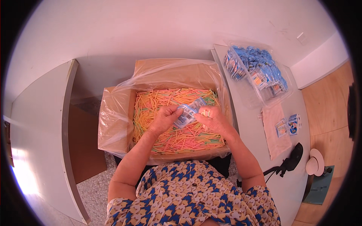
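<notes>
The left hand (165, 119) pinched a clear and blue packet (184, 119) between thumb and fingers. The right hand (215, 119) gripped it from the other side, its fingers also curled around a few pale sticks (205, 113). The hands were close together but did not visibly touch. Whether they held one packet or two crossed ones could not be told.

The packet was above an open carton (115, 126) draped with a clear liner (126, 92); a loose layer of thin straws (177, 142), pink, orange, yellow and green, covered its bottom. On the bench (250, 130) to the right stood a clear tub (270, 101) heaped with blue packets (254, 58). Nearer lay a pink cloth (278, 145), with a small packet (281, 128) on it and a black stand (292, 160) near its lower end.
</notes>
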A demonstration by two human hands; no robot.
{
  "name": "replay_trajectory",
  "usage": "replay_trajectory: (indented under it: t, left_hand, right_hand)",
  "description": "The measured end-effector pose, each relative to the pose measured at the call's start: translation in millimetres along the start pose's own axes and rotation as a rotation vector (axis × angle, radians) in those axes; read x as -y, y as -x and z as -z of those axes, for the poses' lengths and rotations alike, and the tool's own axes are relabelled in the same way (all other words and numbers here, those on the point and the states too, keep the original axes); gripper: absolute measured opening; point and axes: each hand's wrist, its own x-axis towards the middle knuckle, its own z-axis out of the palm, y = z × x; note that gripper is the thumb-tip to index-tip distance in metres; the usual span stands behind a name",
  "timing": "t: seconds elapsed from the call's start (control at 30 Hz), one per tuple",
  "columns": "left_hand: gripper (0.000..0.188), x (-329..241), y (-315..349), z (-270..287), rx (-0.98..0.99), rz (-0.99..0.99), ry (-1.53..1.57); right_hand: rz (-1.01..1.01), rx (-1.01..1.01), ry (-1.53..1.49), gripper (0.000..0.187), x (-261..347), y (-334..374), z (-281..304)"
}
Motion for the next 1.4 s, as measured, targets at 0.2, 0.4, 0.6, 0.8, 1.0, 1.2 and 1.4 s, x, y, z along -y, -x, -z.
replay_trajectory:
  t: [0.2,0.4,0.6,0.8,1.0,1.2,1.4]
  left_hand:
    - [0.009,12.5,-3.0,4.2,-0.052,-0.076,0.011]
    - [0.015,3.4,-2.4,-6.3,-0.005,-0.109,0.109]
    - [0.019,-0.1,-2.1,-8.3,0.039,-0.070,0.069]
    - [0.018,7.0,-2.1,-3.6,0.042,-0.019,0.055]
    - [0.017,0.4,-0.4,-3.3,0.043,-0.036,0.072]
    - [0.018,0.2,-1.1,-2.8,0.057,-0.019,0.069]
    - [0.019,-2.0,-0.7,-5.6,0.079,-0.056,0.045]
  right_hand:
    - [0.077,-0.102,-0.442,0.024,-9.2,-1.4,5.3]
    - [0.030,-0.117,-0.570,0.024,31.0,-11.2,3.7]
    - [0.276,-0.215,-0.172,0.022,20.3,-31.1,-11.2]
    - [0.383,-0.262,0.003,0.028,21.4,-35.8,-21.3]
    - [0.361,-0.299,-0.147,0.020,35.8,-25.9,-16.5]
    - [0.170,-0.227,-0.338,0.018,34.7,-22.6,-5.1]
    - [0.219,-0.128,-0.123,0.020,16.3,-38.2,-6.5]
